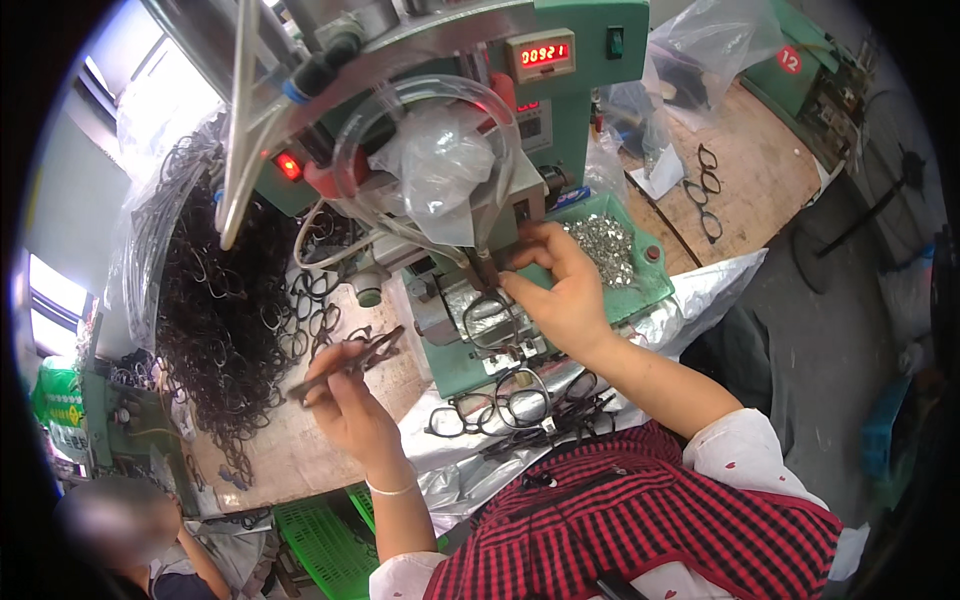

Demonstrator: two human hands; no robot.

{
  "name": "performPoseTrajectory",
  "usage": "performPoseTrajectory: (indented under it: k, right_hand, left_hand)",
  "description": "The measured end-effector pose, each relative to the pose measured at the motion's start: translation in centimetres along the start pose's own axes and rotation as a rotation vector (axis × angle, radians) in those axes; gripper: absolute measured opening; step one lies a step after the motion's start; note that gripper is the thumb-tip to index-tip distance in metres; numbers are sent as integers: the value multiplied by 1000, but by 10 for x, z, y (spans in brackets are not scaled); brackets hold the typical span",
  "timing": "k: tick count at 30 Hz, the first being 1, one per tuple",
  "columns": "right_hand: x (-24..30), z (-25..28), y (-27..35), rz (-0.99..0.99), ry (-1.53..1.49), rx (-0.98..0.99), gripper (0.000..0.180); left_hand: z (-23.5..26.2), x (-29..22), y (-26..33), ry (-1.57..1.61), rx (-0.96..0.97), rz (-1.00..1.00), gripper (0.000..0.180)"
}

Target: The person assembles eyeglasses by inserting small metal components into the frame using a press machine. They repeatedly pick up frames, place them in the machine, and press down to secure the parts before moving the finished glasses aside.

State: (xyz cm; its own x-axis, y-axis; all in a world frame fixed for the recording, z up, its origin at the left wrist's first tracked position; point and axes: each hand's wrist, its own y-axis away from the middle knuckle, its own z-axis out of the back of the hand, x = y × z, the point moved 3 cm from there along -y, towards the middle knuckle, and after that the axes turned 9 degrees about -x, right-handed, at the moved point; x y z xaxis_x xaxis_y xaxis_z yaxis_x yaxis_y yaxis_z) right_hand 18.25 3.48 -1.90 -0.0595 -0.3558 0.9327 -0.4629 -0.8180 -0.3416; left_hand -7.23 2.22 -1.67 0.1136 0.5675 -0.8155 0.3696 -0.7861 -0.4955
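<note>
Holding one dark frame (345,365) pinched between thumb and fingers, the left hand (348,405) is raised over the bench (290,450), closed on the frame's middle so its two ends stick out left and right. The right hand (560,290) reaches forward to the green press (500,200), its fingertips closed together on a second frame (492,318) that lies on the press's fixture just under the tool tip. The two hands are well apart, the left low and to the side, the right up at the press. One green tray (655,285) sits touching the right hand's far side, holding a heap of small silver parts (600,245), too many to count. Below the fixture a loose cluster of finished frames (510,405) lies on silver foil (700,290); about four can be made out, though they overlap. To the left a large heap (225,320) of dark frames spills out of a clear bag, beyond counting. On the far wooden table (770,170) two more frames (708,190) lie one behind the other. One red counter display (541,54) glows on the press head, and one red lamp (289,165) shows lower left of it. A clear bag (440,170) hangs in front of the press. One green crate (325,545) stands beneath the bench, beside another person (130,540) at the lower left corner.
</note>
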Motion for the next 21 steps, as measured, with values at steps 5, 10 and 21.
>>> performPoseTrajectory:
  k: [5,10,21]
  right_hand:
    - [15,-10,4,-120,-230,88,44]
    - [28,-19,18,-136,-204,62,46]
    - [-60,127,-25,51,393,-192,30]
  left_hand:
    - [-58,-69,30,141,531,-118,27]
    - [-39,-81,51,74,986,-42,14]
    - [-81,-29,19,-377,808,-741,24]
